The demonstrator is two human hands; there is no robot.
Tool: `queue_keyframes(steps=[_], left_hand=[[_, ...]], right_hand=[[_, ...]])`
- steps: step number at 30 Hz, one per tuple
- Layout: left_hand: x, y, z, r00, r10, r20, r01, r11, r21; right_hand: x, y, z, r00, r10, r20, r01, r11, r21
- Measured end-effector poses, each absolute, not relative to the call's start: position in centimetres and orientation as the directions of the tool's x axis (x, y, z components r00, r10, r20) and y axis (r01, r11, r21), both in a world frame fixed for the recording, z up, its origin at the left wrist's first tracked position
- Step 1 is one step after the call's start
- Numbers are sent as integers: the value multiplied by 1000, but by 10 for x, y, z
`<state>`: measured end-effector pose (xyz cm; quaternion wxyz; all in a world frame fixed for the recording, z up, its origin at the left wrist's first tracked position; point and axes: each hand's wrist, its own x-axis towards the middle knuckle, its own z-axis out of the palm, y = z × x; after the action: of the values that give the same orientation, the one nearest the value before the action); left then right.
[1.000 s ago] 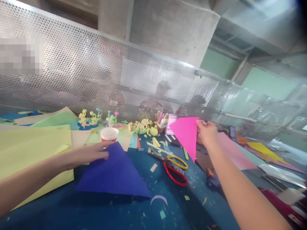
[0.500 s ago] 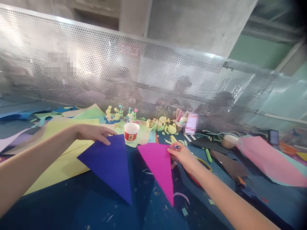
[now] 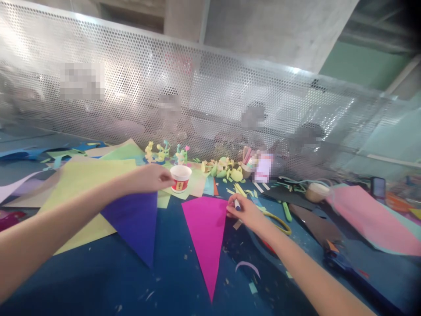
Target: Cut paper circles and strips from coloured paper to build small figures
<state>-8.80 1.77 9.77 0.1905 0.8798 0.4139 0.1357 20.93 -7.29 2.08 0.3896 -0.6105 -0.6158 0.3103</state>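
A magenta paper triangle (image 3: pixel 205 235) stands point down over the table. My right hand (image 3: pixel 241 208) pinches its upper right corner and also keeps a small white and dark pen-like stick (image 3: pixel 237 204) between the fingers. My left hand (image 3: pixel 151 179) is by a white and red paper cup (image 3: pixel 180 180), its bent fingers a little apart with nothing visible in them. Whether the fingertips touch the cup, I cannot tell. Below that hand lies a dark blue paper triangle (image 3: pixel 136 226), its top partly hidden by my wrist and forearm.
Yellow-green paper sheets (image 3: pixel 79 197) spread at left. Small paper flowers (image 3: pixel 158 153) and yellow-green cut pieces (image 3: pixel 223 169) line the back before a perforated metal screen (image 3: pixel 131 87). At right are scissors (image 3: pixel 279 223), a green stick (image 3: pixel 287 212), pink paper (image 3: pixel 368 215) and a phone (image 3: pixel 378 188).
My left hand has let go of the blue triangle and moved right to the cup. The blue triangle sits further left, and the magenta one has swung its lower point leftward.
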Motion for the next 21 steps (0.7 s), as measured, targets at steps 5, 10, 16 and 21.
queue_keyframes(steps=[5,10,16,21], left_hand=[[-36,-46,60,854,512,94,436,-803,406],[-28,-67,24,815,578,-51,563,-766,310],[-28,-68,23,819,571,-52,559,-775,294],[-26,-71,27,819,569,-73,564,-773,290]], right_hand=[[215,-77,21,6,996,90,513,74,-855],[213,-79,22,-36,994,100,555,103,-826],[227,-73,28,-36,989,145,611,137,-780],[261,-73,34,141,960,241,713,70,-697]])
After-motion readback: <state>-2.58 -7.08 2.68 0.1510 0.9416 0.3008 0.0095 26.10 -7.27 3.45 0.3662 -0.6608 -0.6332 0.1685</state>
